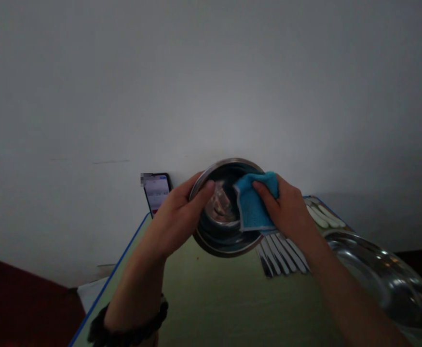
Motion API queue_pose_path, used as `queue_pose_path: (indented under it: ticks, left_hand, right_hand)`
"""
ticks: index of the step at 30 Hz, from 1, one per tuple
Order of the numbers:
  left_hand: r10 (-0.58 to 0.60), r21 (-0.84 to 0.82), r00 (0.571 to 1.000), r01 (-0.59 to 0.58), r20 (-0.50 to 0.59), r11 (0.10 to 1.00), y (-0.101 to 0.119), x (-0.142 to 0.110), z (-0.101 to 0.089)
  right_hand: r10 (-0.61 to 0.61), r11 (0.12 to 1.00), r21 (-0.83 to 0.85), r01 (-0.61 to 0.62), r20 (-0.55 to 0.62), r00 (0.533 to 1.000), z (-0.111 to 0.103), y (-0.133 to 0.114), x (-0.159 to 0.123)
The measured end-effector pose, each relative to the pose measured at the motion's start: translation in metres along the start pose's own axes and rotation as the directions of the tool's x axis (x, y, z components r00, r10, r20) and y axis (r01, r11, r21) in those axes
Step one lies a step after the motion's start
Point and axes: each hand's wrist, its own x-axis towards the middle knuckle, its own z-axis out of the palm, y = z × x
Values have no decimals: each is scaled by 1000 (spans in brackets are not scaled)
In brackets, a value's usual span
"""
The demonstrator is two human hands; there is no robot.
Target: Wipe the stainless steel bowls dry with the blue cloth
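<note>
A shiny metal bowl [218, 229] is held up over the table, tilted so that its inside faces me. My left hand [182, 212] grips its left rim, the thumb over the edge and the fingers hidden behind. My right hand [286, 205] is closed on a blue cloth [252, 205] at the bowl's right rim, with the thumb on top. Part of the cloth hangs over the inside of the bowl. The other fingers of this hand are hidden behind the cloth and the rim.
Several metal table knives [279, 255] lie side by side beyond my right forearm. White-handled utensils [324, 214] lie farther back. A large metal basin [387, 274] stands at the right. A phone [157, 190] leans against the wall [211, 86] behind the green, blue-edged table [196, 299].
</note>
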Motion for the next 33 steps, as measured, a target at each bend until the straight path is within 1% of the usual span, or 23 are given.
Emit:
queue_pose_path:
  ticks: [2,4,7,10,12,14,16,18,20,22,24,26,28,30,31,32,33]
  left_hand:
    - [-3,110,999,-3,49,994,4,-2,0]
    - [-7,253,994,-20,107,967,7,-5,-1]
    - [-7,421,985,-67,173,905,8,-7,-1]
    - [-6,478,973,-108,231,872,7,-7,1]
    - [-15,479,967,-112,253,870,6,-6,1]
    - [-26,454,971,-86,236,887,4,-4,-1]
    - [-35,421,985,-40,169,906,2,-3,-4]
    - [-36,417,996,-4,87,909,1,-1,-6]
    - [-21,445,999,-2,48,896,1,-1,-4]
    - [-18,487,998,-16,64,873,2,-1,-1]
    - [-45,538,993,-19,105,842,2,-1,4]
    - [-67,574,986,-32,151,818,1,-1,7]
    - [-54,556,981,-58,184,829,-2,0,7]
    - [-37,500,983,-58,179,864,-4,3,4]
    - [-38,478,988,-39,150,878,-6,4,3]
    - [-39,467,995,-9,92,884,-7,6,1]
    - [-35,465,999,28,8,885,-8,7,-1]
  right_hand:
    - [-40,999,-29,42,57,998,-2,3,0]
    - [-83,995,-52,89,111,990,-4,4,-1]
    - [-123,985,-108,136,118,985,-3,3,-2]
    - [-154,979,-119,168,116,981,0,1,-3]
    - [-172,977,-104,185,122,977,1,0,-3]
    - [-174,978,-100,184,103,979,1,0,-3]
    - [-146,983,-101,153,77,986,-1,1,-2]
    - [-99,989,-101,106,75,992,-3,3,-1]
    - [-66,991,-113,75,84,994,-4,5,-1]
    - [-77,987,-132,87,77,994,-4,6,-1]
    - [-133,980,-136,144,93,987,-5,5,-1]
    - [-197,970,-115,213,134,971,-6,4,-1]
    - [-229,965,-90,245,153,961,-7,3,-1]
    - [-215,970,-87,228,133,968,-7,3,-1]
    - [-191,975,-94,203,123,974,-8,3,-1]
    - [-155,980,-104,168,121,980,-8,3,-1]
    - [-108,987,-107,122,131,986,-8,4,-1]
